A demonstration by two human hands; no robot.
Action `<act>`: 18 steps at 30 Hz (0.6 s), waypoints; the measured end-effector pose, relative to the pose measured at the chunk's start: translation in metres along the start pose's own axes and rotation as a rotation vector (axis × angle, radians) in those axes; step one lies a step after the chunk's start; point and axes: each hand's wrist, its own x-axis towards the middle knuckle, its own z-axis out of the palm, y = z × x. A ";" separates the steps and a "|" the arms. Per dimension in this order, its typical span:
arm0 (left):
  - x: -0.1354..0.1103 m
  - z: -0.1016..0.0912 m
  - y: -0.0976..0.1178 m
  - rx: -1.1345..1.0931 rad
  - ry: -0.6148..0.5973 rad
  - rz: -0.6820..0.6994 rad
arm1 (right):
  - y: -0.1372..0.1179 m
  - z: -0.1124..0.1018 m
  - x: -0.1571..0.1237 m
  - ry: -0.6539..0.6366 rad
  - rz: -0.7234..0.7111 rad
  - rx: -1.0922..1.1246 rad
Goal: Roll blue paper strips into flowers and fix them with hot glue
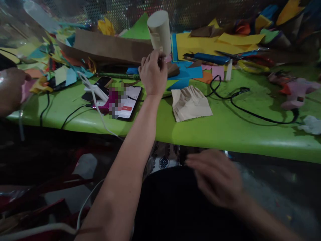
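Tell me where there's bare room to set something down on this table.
The green table is bare near the front, between the crumpled beige paper and the black cable to its right. It's crowded around your left hand: pale cylinder and colored paper behind, lit phone to the left.

Green table (238, 132) before perforated panel (122, 13).

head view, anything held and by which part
Cannot be told: left hand overlaps the cream, paper-like cylinder at its lower end; blurred right hand shows nothing held.
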 end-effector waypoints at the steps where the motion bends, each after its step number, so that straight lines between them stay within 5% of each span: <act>1: 0.000 0.000 0.000 0.001 0.007 0.010 | -0.001 0.021 -0.012 -0.153 0.087 0.072; 4: 0.000 0.002 0.000 0.012 0.006 0.015 | 0.016 0.096 -0.041 -0.580 0.499 0.168; 8: 0.001 0.002 0.002 0.038 0.011 0.036 | 0.043 0.167 -0.071 -0.729 0.581 0.236; 11: 0.002 0.001 0.004 0.056 -0.018 0.018 | 0.049 0.178 -0.097 -0.830 0.575 0.319; 18: 0.003 0.001 0.006 0.040 -0.055 0.023 | 0.054 0.168 -0.141 -0.942 0.602 0.492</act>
